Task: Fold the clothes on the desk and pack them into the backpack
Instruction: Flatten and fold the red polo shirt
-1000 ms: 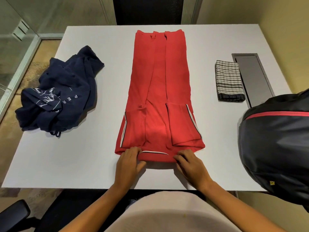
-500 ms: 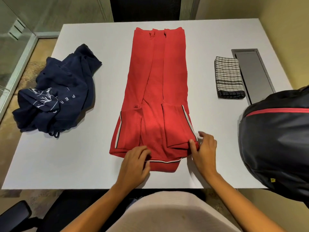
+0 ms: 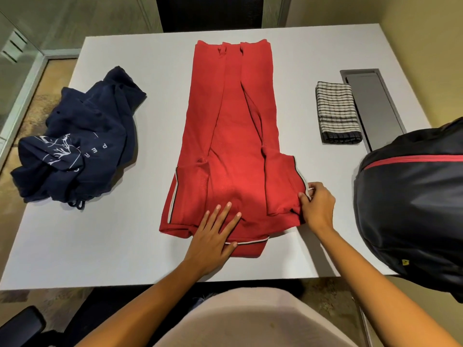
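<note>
While the left hand [image 3: 213,236] lies flat on the near end of the red shirt [image 3: 233,151], its fingers [image 3: 224,211] straight and spread, the right hand [image 3: 317,206] pinches the striped edge of the shirt's right sleeve, fingers curled tight on the cloth. The shirt lies lengthwise down the middle of the desk [image 3: 100,246], sides folded in. A crumpled navy shirt [image 3: 75,156] sits well apart on the left, a folded checked cloth [image 3: 337,112] on the right, and the black backpack [image 3: 413,209] rests at the desk's near right corner.
</note>
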The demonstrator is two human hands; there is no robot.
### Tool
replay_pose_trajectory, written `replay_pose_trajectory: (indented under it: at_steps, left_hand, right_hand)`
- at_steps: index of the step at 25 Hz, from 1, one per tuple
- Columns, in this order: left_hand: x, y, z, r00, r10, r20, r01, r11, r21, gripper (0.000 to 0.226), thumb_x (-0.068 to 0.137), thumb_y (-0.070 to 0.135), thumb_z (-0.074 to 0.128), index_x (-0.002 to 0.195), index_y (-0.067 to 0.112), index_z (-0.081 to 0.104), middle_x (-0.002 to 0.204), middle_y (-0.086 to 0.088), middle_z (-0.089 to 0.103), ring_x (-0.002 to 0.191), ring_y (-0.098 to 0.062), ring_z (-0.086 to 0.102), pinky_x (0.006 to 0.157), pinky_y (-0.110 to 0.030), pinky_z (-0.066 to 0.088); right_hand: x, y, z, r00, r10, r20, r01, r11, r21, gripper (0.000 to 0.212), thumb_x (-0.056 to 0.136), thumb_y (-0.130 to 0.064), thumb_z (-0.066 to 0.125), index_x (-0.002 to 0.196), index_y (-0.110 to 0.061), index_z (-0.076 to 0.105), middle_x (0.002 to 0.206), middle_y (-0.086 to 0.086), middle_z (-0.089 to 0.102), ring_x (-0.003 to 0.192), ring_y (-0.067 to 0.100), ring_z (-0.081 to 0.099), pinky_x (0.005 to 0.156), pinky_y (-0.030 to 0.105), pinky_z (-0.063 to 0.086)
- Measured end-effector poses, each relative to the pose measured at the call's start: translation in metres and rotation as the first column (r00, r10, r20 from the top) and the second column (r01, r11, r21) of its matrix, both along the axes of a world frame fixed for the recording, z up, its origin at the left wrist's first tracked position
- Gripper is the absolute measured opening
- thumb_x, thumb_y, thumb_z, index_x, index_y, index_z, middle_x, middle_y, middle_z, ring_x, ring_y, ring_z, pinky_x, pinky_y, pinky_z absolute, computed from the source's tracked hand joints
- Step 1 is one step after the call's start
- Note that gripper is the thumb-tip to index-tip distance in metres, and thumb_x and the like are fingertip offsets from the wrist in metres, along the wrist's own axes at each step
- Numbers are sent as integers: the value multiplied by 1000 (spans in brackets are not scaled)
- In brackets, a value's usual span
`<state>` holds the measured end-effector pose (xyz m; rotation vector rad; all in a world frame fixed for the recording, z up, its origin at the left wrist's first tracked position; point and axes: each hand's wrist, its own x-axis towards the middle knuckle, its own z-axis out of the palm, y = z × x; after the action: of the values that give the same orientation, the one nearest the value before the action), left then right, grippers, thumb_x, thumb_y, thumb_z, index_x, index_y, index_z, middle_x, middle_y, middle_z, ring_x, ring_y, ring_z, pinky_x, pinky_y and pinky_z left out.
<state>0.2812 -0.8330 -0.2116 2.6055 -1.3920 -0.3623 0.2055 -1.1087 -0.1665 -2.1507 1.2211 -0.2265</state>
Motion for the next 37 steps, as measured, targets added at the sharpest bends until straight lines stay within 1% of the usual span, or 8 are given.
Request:
replay_pose_trajectory:
  at_steps: [6, 14, 18, 22, 25, 29, 31, 37]
  left_hand:
    - [1, 2, 5, 997, 29, -68, -39, 989, -145, 57, 91, 43, 49, 144, 22, 41, 159, 3, 19, 146, -19, 18, 118, -40, 13]
    - [19, -44, 34, 992, 103, -74, -122, 936, -331, 45, 94, 34, 44, 133, 13, 52, 149, -2, 39, 138, -21, 32, 114, -37, 25]
    - [22, -69, 47, 974, 121, -190, -188, 902, -388, 39, 95, 29, 48, 131, 15, 51, 137, 1, 51, 128, -14, 43, 109, -33, 33]
    - [22, -87, 65, 626, 289, -725, -704, 610, -365, 33, 99, 25, 49, 131, 17, 48, 128, 3, 58, 116, -6, 54, 98, -15, 40]
    - [30, -89, 72, 490, 337, -804, -838, 435, -328, 31, 102, 26, 40, 132, 23, 46, 130, 5, 57, 118, -4, 53, 97, -10, 39]
    - [35, -81, 66, 728, 336, -598, -650, 615, -446, 41, 98, 25, 44, 139, 19, 44, 139, 4, 48, 125, -7, 45, 105, -19, 32]
    - [30, -81, 58, 850, 269, -454, -471, 773, -424, 47, 95, 30, 48, 140, 21, 43, 143, 7, 45, 130, -8, 41, 109, -28, 30]
    - [4, -91, 42, 979, 117, -166, -160, 949, -272, 58, 89, 30, 57, 143, 17, 40, 150, 1, 38, 138, -17, 34, 114, -35, 22]
  right_hand:
    - [-4, 17, -1, 994, 6, -109, 19, 974, 224, 46, 88, -28, 70, 116, 4, 52, 113, 23, 61, 102, 39, 56, 79, 38, 44]
    - [-21, 23, 21, 996, 72, 48, -58, 969, -238, 22, 91, -11, 65, 108, 2, 62, 101, 19, 60, 92, 35, 57, 73, 29, 37]
    - [-17, 40, 30, 943, 168, 288, -143, 984, -103, 2, 92, -10, 62, 90, -10, 60, 84, 3, 61, 75, 19, 57, 67, 24, 39]
    - [-1, 74, 57, 890, 44, 453, -218, 915, 339, 8, 98, -17, 54, 93, -12, 50, 66, -19, 51, 59, -2, 49, 63, 16, 44]
    - [6, 76, 67, 829, -34, 558, -323, 786, 527, 9, 102, -16, 46, 97, -12, 40, 63, -17, 51, 61, 11, 67, 65, 32, 58]
    - [-4, 50, 44, 978, 27, 207, -109, 912, 395, 10, 96, -6, 48, 103, -12, 45, 79, 6, 68, 72, 26, 70, 59, 26, 52]
    - [-8, 42, 30, 997, 60, 49, -73, 947, 314, 15, 93, -16, 59, 106, -13, 53, 80, -3, 63, 84, 23, 65, 70, 29, 49]
    - [32, 33, 17, 987, -140, 84, 78, 855, 512, 42, 83, -36, 73, 114, -12, 58, 89, -5, 64, 92, 17, 61, 86, 30, 48]
